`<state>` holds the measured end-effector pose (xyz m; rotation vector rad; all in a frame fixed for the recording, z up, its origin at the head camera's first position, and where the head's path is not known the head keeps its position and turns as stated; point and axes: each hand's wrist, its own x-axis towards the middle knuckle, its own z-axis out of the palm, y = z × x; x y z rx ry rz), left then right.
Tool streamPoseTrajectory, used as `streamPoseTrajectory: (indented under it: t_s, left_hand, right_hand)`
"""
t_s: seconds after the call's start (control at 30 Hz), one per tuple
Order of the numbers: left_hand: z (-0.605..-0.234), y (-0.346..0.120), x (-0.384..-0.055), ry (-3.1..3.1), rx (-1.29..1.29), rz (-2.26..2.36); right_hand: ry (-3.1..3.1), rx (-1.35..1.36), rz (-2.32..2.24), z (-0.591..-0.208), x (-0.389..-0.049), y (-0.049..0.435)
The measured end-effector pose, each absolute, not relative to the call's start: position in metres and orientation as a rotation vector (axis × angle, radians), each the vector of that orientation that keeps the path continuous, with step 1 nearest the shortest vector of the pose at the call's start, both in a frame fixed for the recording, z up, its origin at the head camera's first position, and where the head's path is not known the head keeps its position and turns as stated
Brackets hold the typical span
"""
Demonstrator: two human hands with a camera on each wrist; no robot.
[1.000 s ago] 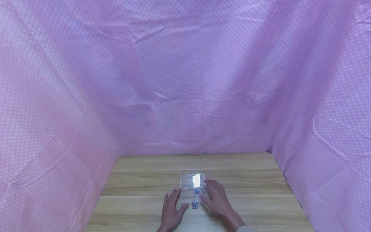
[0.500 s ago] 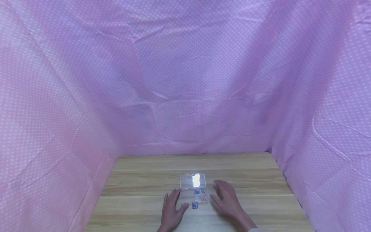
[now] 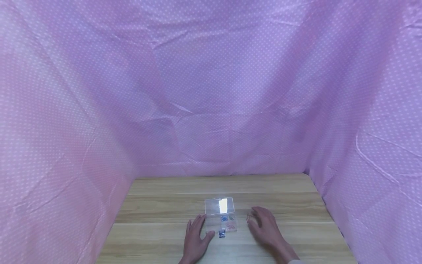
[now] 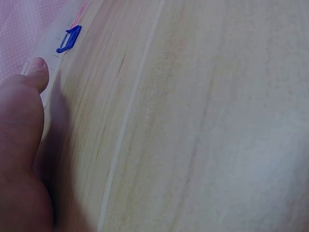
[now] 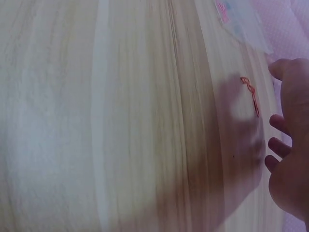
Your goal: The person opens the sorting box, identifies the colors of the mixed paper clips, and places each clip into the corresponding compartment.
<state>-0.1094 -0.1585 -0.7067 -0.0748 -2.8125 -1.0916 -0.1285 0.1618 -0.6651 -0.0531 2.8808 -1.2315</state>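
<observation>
A clear plastic box [image 3: 213, 222] lies on the table with its lid [image 3: 212, 206] raised away from me. Its compartments hold blue paper clips [image 3: 224, 218], dark thin pieces [image 3: 231, 218] and pink pieces [image 3: 230, 226]. At its front edge sits a small blue frame-shaped piece [image 4: 70, 38]. My left hand [image 3: 195, 240] rests along the box's left side, thumb by the front corner. To the right of the box my right hand [image 3: 266, 228] is held with fingers relaxed and apart. Beside its thumb and forefinger are red-orange paper clips [image 5: 251, 92], lying in a row on the wood.
The wood-grained table [image 3: 158, 198] runs back to a pink dotted cloth [image 3: 211, 143], which also hangs on the left and right sides. Bright light reflects off the raised lid.
My right hand has drawn away from the box toward the right. The pink pieces in the box and the red-orange clips on the table have come into sight. My left hand stays put.
</observation>
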Motion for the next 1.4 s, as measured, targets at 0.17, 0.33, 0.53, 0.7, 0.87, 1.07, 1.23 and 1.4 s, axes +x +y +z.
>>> streamPoseTrajectory:
  t_s: [0.17,0.33,0.53,0.7,0.87,1.07,1.23,1.4]
  left_hand:
    - [-0.708,-0.157,-0.110,-2.791,-0.084,-1.080]
    - [-0.708,-0.157,-0.111,-2.800,-0.072,-1.076]
    - [-0.706,-0.157,-0.114,-2.842,-0.043,-1.098]
    - [-0.707,-0.157,-0.115,-2.825,-0.052,-1.082]
    - [-0.708,-0.157,-0.112,-2.829,-0.068,-1.089]
    - [-0.707,-0.158,-0.112,-2.833,-0.064,-1.110]
    - [-0.708,-0.157,-0.113,-2.820,-0.070,-1.095]
    - [-0.709,-0.158,-0.113,-2.809,-0.087,-1.102]
  right_hand:
    - [2.931,-0.039,-1.255,-0.672,-0.134,0.166]
    - [3.046,-0.062,-1.297,-0.685,-0.142,0.167]
    - [3.042,-0.040,-1.363,-0.697,-0.152,0.170]
    - [3.077,-0.042,-1.402,-0.698,-0.156,0.167]
    - [3.142,-0.040,-1.400,-0.698,-0.155,0.163]
    - [3.127,-0.016,-1.367,-0.694,-0.156,0.162]
    - [3.121,0.007,-1.358,-0.693,-0.159,0.161]
    - [3.091,0.028,-1.358,-0.693,-0.160,0.161]
